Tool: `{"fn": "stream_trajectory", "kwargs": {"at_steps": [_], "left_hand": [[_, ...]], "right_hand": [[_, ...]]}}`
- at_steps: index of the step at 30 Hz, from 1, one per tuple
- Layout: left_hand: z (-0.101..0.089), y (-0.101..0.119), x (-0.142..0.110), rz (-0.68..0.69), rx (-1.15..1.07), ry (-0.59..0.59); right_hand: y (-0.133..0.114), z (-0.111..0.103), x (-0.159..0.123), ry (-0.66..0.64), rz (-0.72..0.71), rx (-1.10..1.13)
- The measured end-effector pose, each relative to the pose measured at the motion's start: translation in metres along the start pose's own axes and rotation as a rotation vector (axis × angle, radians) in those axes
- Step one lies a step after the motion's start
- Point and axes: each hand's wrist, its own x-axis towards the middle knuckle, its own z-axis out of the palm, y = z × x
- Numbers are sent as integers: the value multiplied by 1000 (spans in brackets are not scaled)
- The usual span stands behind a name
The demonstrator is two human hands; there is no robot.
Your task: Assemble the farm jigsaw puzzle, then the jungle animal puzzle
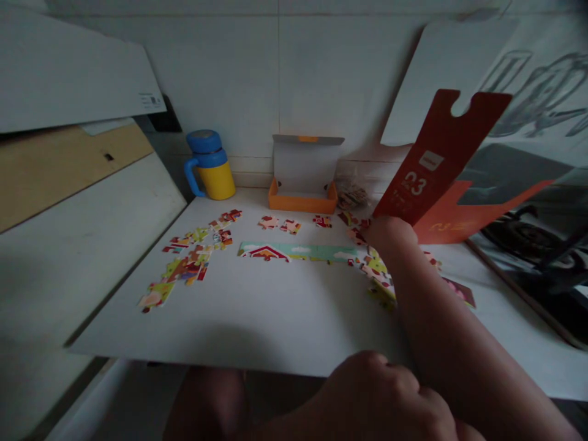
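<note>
My right hand point(389, 236) reaches across the white table point(275, 318) to loose jigsaw pieces point(374, 266) at the right end of a joined strip of puzzle edge point(298, 252). I see only the back of this hand; its fingers are hidden. It sits just below a red card marked 23 point(441, 159). My left hand point(381, 392) is curled into a fist at the near table edge, knuckles up, and whatever is inside it is hidden. More loose pieces point(188, 266) lie in a scatter at the left, and a few point(280, 224) lie in front of the box.
An open orange box point(303, 199) with a grey lid stands at the back wall. A yellow mug with a blue lid and handle point(209, 165) stands to its left. A clear bag of pieces point(353, 197) lies by the box. Boards lean at left and right.
</note>
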Motion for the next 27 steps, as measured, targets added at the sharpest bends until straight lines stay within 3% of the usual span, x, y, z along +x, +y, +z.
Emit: {"fn": "stream_trajectory", "kwargs": {"at_steps": [8,19,23,27], "left_hand": [[-2,-10,-1,46,106,22],[-5,-20,-5,-63,107,23],[-10,-21,-2,-107,102,9],[-17,-22,-1,-148,101,-54]], "right_hand": [[6,10,10,23,-61,-29],[7,0,2,141,-26,124],[1,-6,-8,162,-207,319],[-21,-9,-31,-51,-398,606]]}}
